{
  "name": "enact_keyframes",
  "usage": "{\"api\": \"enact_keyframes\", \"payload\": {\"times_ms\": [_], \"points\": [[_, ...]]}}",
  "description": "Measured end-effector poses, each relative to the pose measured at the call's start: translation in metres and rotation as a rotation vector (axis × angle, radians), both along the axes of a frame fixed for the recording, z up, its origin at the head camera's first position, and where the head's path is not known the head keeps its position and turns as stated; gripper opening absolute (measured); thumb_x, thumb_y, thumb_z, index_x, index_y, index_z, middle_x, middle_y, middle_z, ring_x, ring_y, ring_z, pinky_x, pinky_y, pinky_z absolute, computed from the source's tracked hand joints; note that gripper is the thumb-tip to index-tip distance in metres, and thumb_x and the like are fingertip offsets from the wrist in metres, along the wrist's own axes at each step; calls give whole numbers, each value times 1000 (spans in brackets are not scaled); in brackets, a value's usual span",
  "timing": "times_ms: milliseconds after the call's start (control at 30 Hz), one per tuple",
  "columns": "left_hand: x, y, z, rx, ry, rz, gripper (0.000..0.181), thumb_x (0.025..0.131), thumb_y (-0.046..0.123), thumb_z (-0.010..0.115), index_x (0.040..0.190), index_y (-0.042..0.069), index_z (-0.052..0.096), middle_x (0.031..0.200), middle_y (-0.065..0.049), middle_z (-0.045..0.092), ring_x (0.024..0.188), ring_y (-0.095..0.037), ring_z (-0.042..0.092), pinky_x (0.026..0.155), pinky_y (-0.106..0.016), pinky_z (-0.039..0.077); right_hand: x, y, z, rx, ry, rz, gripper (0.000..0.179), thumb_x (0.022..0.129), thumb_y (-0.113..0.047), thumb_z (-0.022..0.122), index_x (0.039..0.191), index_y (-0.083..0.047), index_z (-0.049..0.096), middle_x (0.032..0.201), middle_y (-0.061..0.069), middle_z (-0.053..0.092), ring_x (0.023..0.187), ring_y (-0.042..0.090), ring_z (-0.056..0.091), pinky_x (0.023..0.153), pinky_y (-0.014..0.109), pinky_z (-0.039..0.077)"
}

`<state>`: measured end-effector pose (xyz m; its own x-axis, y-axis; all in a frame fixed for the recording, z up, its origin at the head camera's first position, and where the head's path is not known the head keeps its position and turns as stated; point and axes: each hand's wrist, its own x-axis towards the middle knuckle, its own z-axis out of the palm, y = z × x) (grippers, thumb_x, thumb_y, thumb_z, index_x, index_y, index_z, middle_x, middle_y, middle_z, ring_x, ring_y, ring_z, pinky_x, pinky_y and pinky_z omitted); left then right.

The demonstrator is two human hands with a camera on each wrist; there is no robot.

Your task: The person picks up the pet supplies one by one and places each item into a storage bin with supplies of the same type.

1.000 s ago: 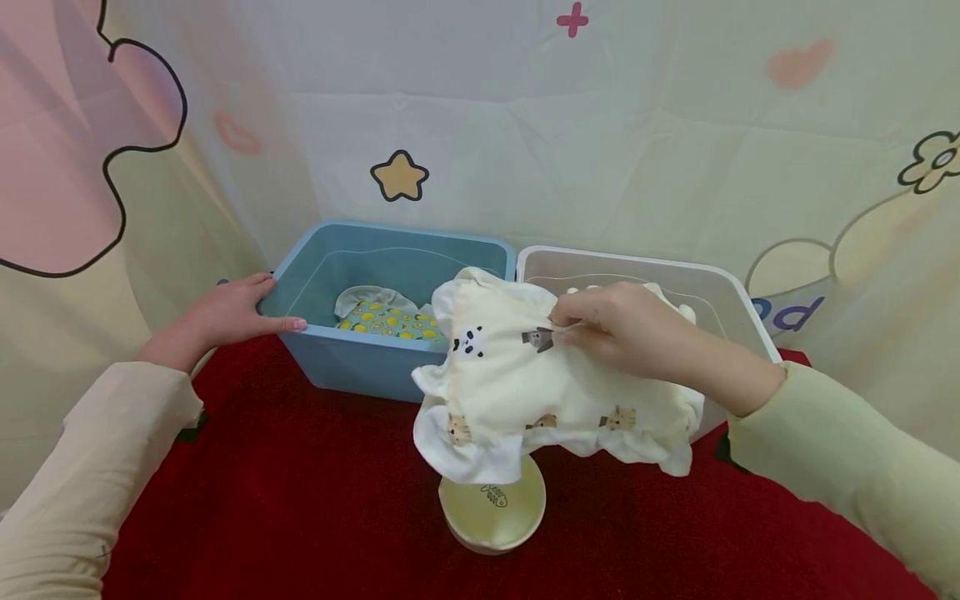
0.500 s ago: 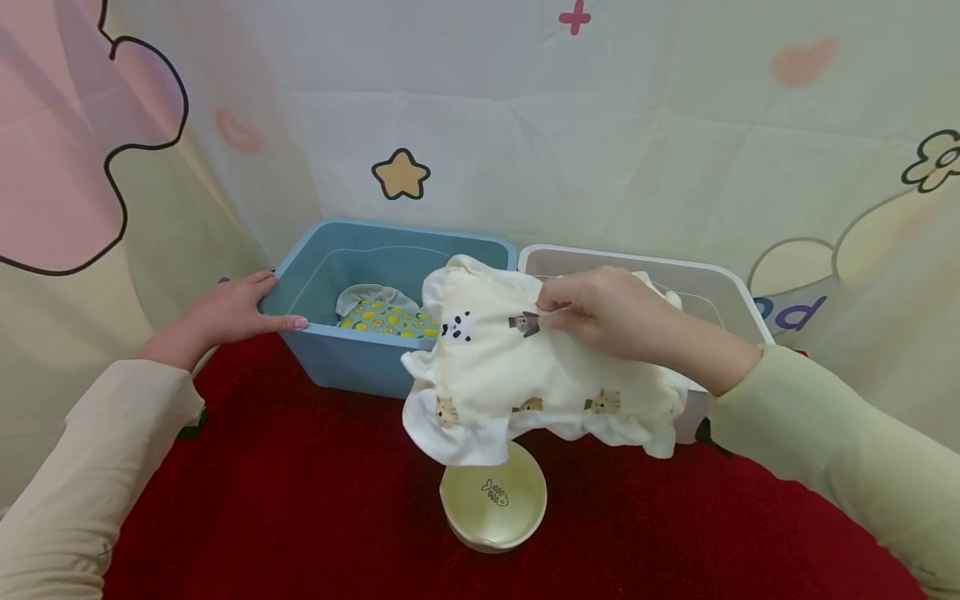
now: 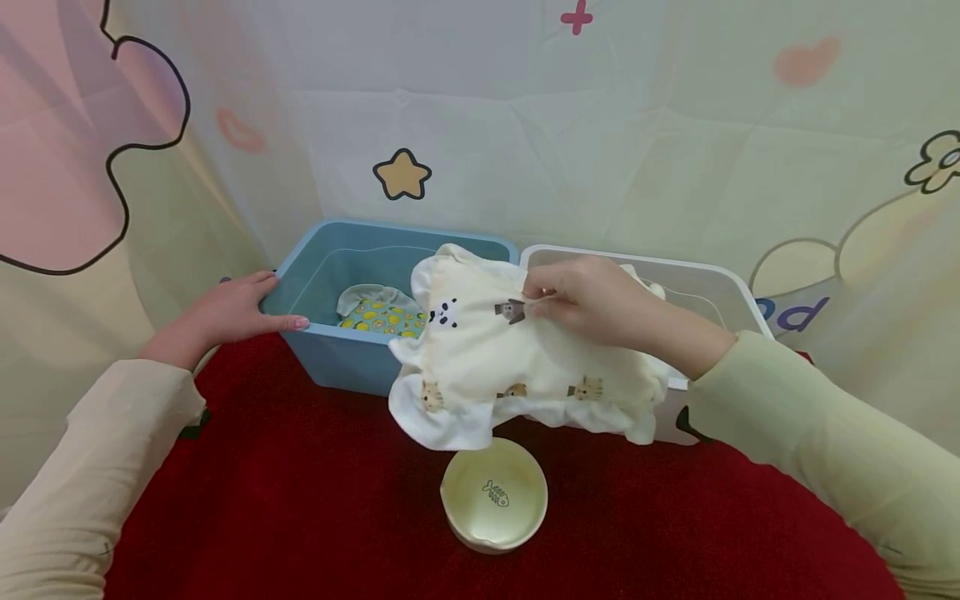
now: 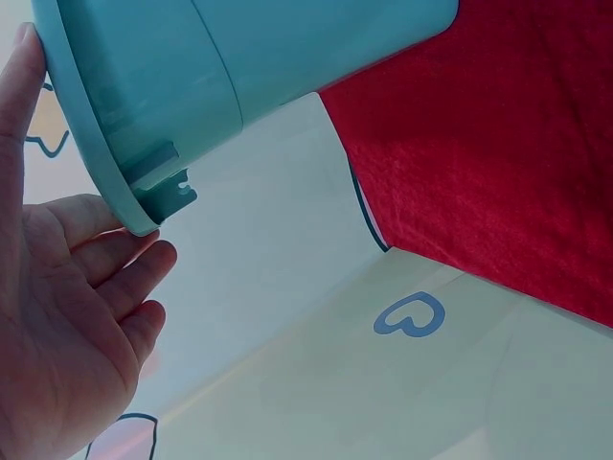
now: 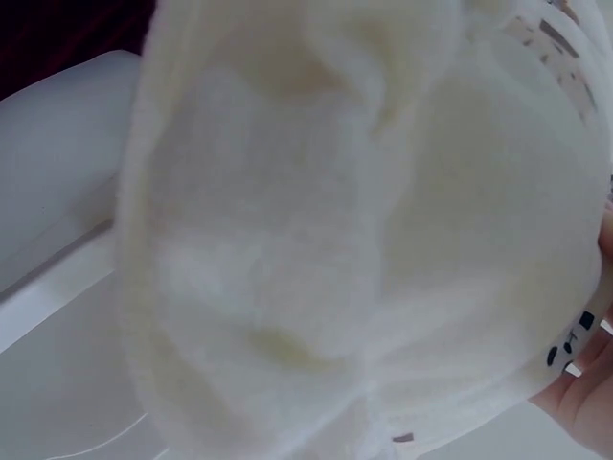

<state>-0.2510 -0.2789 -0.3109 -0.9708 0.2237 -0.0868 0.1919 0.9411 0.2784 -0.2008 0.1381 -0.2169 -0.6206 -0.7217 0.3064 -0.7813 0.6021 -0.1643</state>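
Observation:
A cream ruffle-edged, pillow-like cloth piece (image 3: 480,358) with animal prints hangs from my right hand (image 3: 600,304), pinched near its upper middle by fingers and thumb. It is held in front of the two bins and covers part of both. Its pale underside fills most of the right wrist view. My left hand (image 3: 225,312) rests on the left corner of the blue bin (image 3: 337,358), with thumb and fingers laid along the rim. A lemon-print cloth (image 3: 382,317) with a pale ruffle lies inside that bin.
The white bin (image 3: 723,279) stands right beside the blue one; some pale items show in it behind my right hand. A cream bowl (image 3: 495,500) with a fishbone drawing sits on the red cloth (image 3: 300,500). A printed curtain (image 3: 562,150) hangs behind.
My right hand and the cream cloth piece have moved left and slightly up in the head view, uncovering more of the bowl. My left hand stays on the blue bin's rim.

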Motion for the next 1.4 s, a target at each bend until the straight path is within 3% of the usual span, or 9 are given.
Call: {"api": "enact_keyframes", "payload": {"times_ms": [733, 1000, 1400], "points": [[0, 0, 0, 10, 0, 5, 91, 73, 60, 57, 134, -1, 31, 131, -22, 36, 108, -38, 42, 84, -54, 40, -17, -13, 1, 27, -11, -6, 11, 81, -3, 58, 74, -12, 57, 74, -1, 59, 63, 15, 47, 59, 25, 36], [1, 1, 0, 18, -5, 6, 91, 73, 60, 58, 134, -1, 31, 130, -22, 37, 107, -37, 43, 83, -53, 41, -23, -21, 3, 29, -46, -22, 10, 82, -4, 57, 76, -12, 56, 75, 1, 61, 71, 17, 57, 62, 27, 40], [1, 1, 1, 5, -2, 6, 91, 73, 60, 57, 135, -1, 29, 132, -23, 35, 109, -38, 42, 84, -54, 39, -28, -31, 4, 26, -49, -17, 11, 83, -6, 58, 75, -12, 54, 72, 1, 57, 70, 16, 54, 61, 26, 38]]}}
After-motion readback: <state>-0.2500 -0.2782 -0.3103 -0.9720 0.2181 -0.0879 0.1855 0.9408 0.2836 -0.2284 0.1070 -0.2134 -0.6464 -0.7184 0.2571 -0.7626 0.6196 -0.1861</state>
